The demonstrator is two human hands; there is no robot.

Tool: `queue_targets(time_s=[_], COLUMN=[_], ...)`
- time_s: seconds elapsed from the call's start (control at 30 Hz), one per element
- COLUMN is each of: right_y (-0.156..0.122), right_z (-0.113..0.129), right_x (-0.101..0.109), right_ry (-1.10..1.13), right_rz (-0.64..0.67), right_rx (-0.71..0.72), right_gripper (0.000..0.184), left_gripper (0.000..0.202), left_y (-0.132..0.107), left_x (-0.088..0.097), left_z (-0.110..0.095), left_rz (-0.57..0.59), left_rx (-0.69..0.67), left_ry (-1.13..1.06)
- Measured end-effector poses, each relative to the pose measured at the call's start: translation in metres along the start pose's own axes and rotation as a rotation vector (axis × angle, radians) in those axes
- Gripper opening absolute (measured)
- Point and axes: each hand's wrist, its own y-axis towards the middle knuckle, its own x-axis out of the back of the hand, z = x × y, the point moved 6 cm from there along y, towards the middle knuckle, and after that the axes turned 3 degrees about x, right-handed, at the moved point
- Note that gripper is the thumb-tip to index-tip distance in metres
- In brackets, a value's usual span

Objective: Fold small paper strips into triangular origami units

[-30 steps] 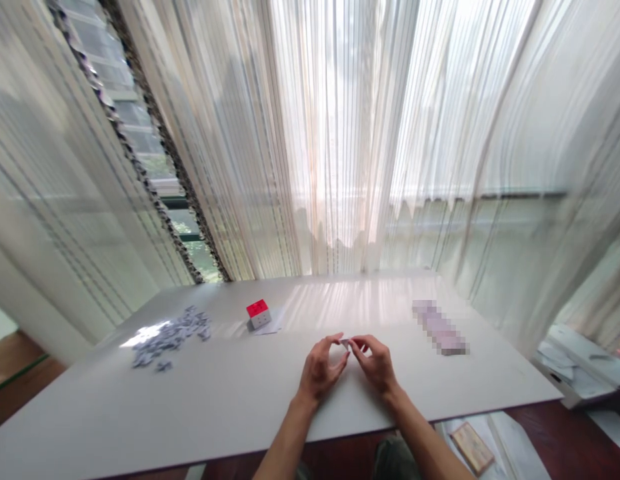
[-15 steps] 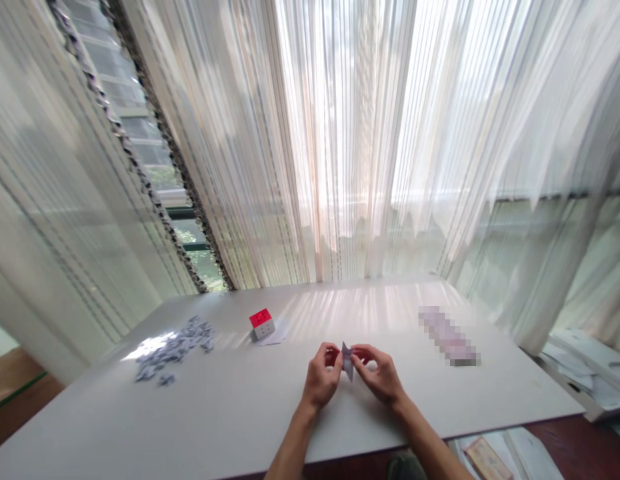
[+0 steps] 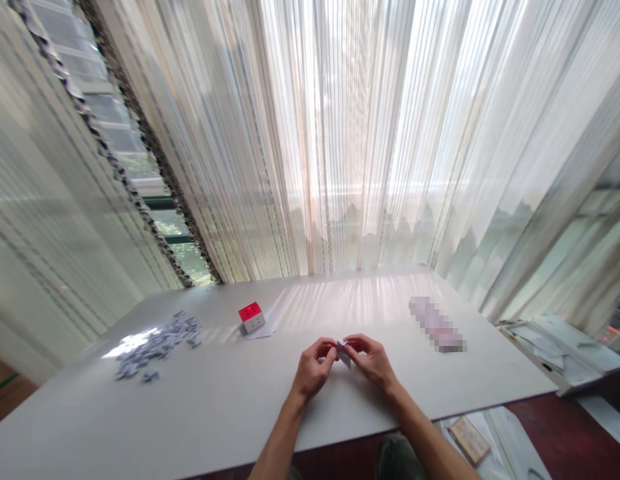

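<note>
Between my two hands is a small folded piece of pale grey-lilac paper (image 3: 344, 357), held a little above the white table (image 3: 215, 420). My left hand (image 3: 314, 367) pinches its left side between thumb and fingertips. On the other side, the thumb and fingers of my right hand (image 3: 373, 363) are closed on the paper too. Part of the paper is hidden behind the fingertips. Farther left lies a heap of small folded paper pieces (image 3: 160, 347), one of them a little apart at the near side.
A cube (image 3: 253, 319) with a red top and white sides stands at mid-left beside flat white paper sheets (image 3: 264, 328). A blurred-out pinkish stack (image 3: 437, 325) lies on the right. Sheer curtains (image 3: 340, 133) hang behind the table. An open drawer or box (image 3: 545, 353) sits beyond the right edge.
The folded paper has tilted between my fingers, its lower tip now pointing more to the right. My hands have drawn slightly closer together. The whole view has shifted a little.
</note>
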Motion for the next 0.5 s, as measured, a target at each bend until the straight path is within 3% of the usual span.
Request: queue_targets(time_s=[0.23,0.5], right_y=[-0.0013,-0.0006], right_z=[0.0034,0.0045], right_x=[-0.0006,-0.0004], right_ry=[-0.013,0.048], right_rz=[0.046,0.047], right_rx=[-0.007,-0.049], right_gripper=[0.030,0.033], left_gripper=[0.022,0.019], left_y=[0.0020,0.0021], left_x=[-0.0001,-0.0002], left_z=[0.0101,0.0077], left_rz=[-0.021,-0.023], left_rx=[0.013,-0.011], left_ry=[0.047,0.046])
